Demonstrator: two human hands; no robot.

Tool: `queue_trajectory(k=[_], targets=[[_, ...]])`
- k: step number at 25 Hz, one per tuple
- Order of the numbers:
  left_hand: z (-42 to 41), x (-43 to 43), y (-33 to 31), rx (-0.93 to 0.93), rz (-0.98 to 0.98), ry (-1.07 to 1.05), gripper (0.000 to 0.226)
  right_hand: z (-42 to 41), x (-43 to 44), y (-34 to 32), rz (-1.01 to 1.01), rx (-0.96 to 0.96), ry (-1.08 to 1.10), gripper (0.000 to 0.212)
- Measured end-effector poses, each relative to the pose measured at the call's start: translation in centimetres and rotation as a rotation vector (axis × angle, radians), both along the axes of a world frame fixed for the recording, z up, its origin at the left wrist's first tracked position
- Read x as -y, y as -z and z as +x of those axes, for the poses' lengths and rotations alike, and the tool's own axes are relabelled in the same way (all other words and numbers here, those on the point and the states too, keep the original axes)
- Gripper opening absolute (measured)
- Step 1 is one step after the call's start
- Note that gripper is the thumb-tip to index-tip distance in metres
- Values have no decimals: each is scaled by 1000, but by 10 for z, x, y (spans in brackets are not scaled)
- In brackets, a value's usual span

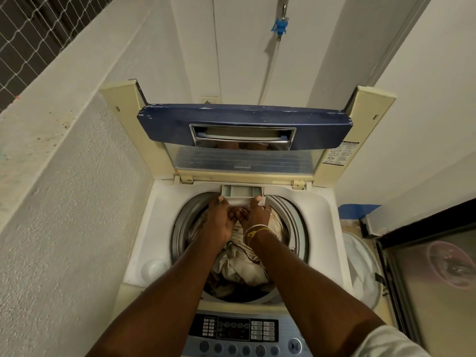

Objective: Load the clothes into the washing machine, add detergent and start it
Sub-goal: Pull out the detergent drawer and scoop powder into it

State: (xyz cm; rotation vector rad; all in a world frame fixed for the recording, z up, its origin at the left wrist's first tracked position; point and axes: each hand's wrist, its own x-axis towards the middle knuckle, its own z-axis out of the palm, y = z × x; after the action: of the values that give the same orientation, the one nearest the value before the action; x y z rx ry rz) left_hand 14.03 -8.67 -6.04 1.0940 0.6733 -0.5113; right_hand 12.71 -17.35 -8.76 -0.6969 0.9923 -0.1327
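Clothes (239, 264) lie heaped in the drum of the open washing machine (144, 228), lid (244, 127) raised at the back. I see both hands at the detergent drawer (242, 191) on the far rim: my left hand (221, 217) and right hand (255, 215) each have a thumb on its front edge, fingers curled narrow beneath. Control panel (237, 331) sits nearest me.

Head camera looks steeply down, close over the open washing machine (319, 202).

Navy lid (244, 123), cream clothes (239, 264), grey detergent drawer (240, 190), gold bangles (255, 231).
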Motion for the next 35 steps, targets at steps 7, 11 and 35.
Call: queue_trajectory(k=[7, 11, 35], targets=[[-16, -2, -11, 13, -28, 8, 40, -19, 0, -11, -101, 5, -50, 51], [-17, -5, -12, 24, -7, 7, 40, -22, -6, -16, -192, -62, -27, 75], [-112, -58, -61, 173, 146, 51, 31, -123, -18, -30, -729, -61, -332, 75]])
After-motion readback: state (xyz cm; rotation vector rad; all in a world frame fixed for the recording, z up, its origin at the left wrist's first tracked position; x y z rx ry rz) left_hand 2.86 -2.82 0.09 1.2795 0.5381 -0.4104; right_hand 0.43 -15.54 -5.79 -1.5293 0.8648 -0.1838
